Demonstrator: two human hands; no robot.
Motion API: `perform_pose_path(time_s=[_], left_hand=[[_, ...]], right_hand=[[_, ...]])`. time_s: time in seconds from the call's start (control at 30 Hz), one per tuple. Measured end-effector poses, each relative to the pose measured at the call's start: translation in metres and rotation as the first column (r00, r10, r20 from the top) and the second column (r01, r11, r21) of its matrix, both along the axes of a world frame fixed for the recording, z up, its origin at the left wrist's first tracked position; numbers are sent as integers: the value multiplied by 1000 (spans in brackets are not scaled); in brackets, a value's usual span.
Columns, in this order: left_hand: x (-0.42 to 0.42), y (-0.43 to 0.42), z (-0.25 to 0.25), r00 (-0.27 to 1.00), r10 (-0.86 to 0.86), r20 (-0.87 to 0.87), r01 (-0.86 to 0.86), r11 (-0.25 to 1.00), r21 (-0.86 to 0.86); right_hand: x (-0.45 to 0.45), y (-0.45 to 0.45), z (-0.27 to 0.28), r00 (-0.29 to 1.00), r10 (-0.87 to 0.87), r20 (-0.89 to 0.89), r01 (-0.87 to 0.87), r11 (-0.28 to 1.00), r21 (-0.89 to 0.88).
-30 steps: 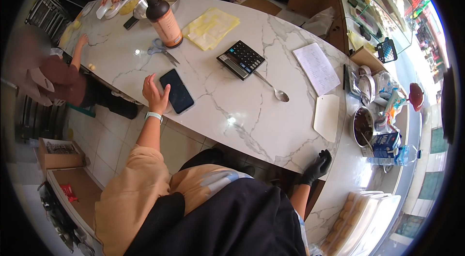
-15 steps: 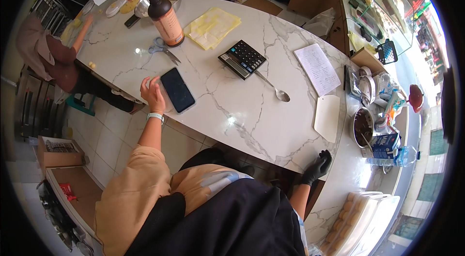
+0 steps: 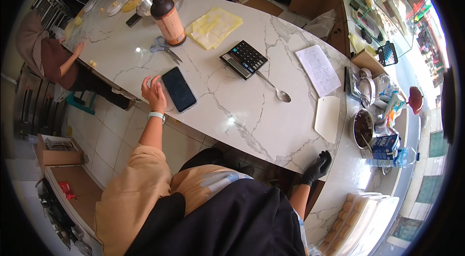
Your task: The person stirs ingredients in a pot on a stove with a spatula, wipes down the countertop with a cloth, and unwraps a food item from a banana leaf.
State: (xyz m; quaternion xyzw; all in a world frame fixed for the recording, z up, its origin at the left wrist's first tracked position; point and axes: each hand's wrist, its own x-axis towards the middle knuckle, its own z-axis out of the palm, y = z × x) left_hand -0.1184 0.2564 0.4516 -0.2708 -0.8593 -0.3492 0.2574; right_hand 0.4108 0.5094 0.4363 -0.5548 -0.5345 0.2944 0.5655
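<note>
My bare left hand (image 3: pixel 154 94), with a pale band at the wrist, rests at the table's near edge. Its fingers are apart and slightly bent, holding nothing. Right beside it lies a smartphone (image 3: pixel 179 89) with a dark screen. Scissors (image 3: pixel 166 50) with blue handles and a brown bottle (image 3: pixel 168 20) with an orange label are beyond the phone. My right hand (image 3: pixel 317 167), in a black glove, rests on the near right edge of the table. Its fingers are loosely curved with a small gap showing, and nothing is visible in them. A white cutting board (image 3: pixel 327 119) is nearest to it.
On the marble table (image 3: pixel 232 106) are a calculator (image 3: pixel 243 59), a spoon (image 3: pixel 279 91), a written sheet (image 3: pixel 318 69) and yellow sheets (image 3: pixel 214 27). A metal bowl (image 3: pixel 363 128) of dark mixture and a milk carton (image 3: pixel 385 146) stand right. Co-workers (image 3: pixel 58 60) are at the left end.
The seated co-worker's arm at the left has drawn back toward the table edge. Another person's hand with a white piece has shifted left. My hands stay nearly where they were.
</note>
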Motion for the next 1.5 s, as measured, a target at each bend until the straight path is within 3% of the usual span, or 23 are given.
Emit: perform_pose_path(time_s=[0.37,0.57,0.67,0.77,1.23,1.5], left_hand=[[0,1,0,1000,-8,13,8,1000,24],[0,3,0,1000,-15,14,14,995,102],[3,7,4,998,-16,-66,27,985,171],[1,1,0,998,55,-37,-55,998,1],[-4,-3,-12,999,25,-21,-21,983,183],[-7,-8,-19,1000,0,13,-2,988,156]], right_hand=[[1,2,-4,1000,-5,-28,5,1000,4],[1,1,-2,1000,7,-19,-7,1000,14],[1,1,-4,999,-3,-42,3,1000,3],[1,1,-3,999,-5,-33,5,1000,-14],[-2,-1,1,998,-12,-57,12,1000,-1],[1,-2,1,999,13,-33,-13,1000,-2]])
